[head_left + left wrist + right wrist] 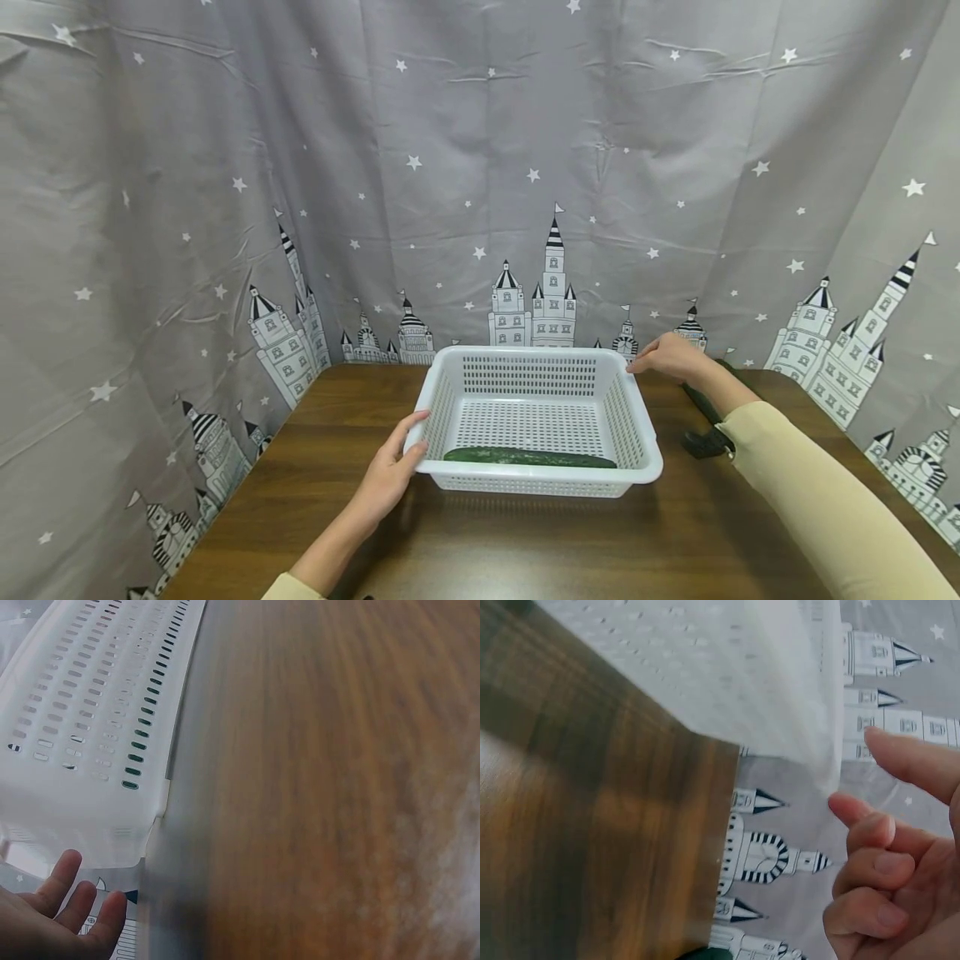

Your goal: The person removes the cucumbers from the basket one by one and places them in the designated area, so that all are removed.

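A white slotted plastic basket [525, 477] sits on the wooden table. Along its near inner side lies a long green cucumber [528, 457], which also shows through the slots in the left wrist view. My left hand [386, 475] is at the basket's left rim near the front corner, with thumb and a finger at the edge. Loosely extended fingers [112, 915] show outside the wall there. My right hand [667, 357] is at the back right corner. One fingertip meets the rim, the thumb [900, 754] stands apart from it, and the other fingers bend loosely.
Right of the basket, a dark object with a black end [703, 443] lies partly hidden behind the right forearm. Something dark green [738, 379] is beyond that wrist. A grey curtain [450, 208] printed with castles and stars hangs around the wooden table [300, 500].
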A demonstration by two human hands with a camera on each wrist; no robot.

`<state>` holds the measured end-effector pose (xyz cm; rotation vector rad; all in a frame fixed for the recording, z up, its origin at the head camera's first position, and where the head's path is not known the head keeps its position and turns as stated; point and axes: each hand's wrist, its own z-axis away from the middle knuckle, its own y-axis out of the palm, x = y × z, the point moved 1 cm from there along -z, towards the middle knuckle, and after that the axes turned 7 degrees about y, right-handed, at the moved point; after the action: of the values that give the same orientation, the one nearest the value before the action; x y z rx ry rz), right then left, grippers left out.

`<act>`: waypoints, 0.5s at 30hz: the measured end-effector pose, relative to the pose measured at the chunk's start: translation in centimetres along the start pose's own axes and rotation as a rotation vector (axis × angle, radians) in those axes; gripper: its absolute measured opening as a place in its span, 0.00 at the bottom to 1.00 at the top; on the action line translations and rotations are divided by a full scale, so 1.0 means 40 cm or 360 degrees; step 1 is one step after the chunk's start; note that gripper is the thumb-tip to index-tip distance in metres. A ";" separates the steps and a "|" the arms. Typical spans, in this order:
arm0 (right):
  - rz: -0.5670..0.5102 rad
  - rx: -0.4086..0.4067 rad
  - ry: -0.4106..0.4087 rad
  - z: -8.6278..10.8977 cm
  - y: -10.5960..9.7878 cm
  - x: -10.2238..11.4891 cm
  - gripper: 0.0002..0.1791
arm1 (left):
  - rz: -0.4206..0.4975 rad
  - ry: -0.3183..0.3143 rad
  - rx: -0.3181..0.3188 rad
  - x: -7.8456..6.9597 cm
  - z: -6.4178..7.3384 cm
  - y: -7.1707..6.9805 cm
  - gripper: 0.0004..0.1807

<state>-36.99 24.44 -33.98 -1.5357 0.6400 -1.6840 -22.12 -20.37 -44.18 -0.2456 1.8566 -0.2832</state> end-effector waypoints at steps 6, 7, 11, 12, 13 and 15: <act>-0.0040 0.0096 -0.0031 -0.019 0.002 0.045 0.25 | -0.0001 0.0004 -0.0007 0.001 -0.001 0.000 0.26; -0.0036 0.0095 -0.0032 -0.021 0.002 0.053 0.24 | -0.0002 0.0002 -0.0008 0.001 -0.001 0.000 0.26; -0.0030 0.0163 -0.0042 -0.027 0.004 0.085 0.24 | -0.0004 -0.0003 -0.0017 0.001 -0.001 0.001 0.26; -0.0035 0.0203 -0.0046 -0.029 0.007 0.093 0.25 | -0.0006 -0.0004 -0.0019 0.001 0.000 0.001 0.26; -0.0039 0.0243 -0.0055 -0.032 0.010 0.099 0.25 | -0.0006 -0.0007 -0.0019 0.001 0.000 0.001 0.26; -0.0041 0.0323 -0.0066 -0.036 0.017 0.112 0.25 | -0.0006 -0.0012 -0.0021 -0.001 0.003 0.001 0.26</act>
<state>-38.25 20.26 -32.04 -1.4351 0.4152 -1.6761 -22.00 -20.32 -44.20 -0.2588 1.8514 -0.2726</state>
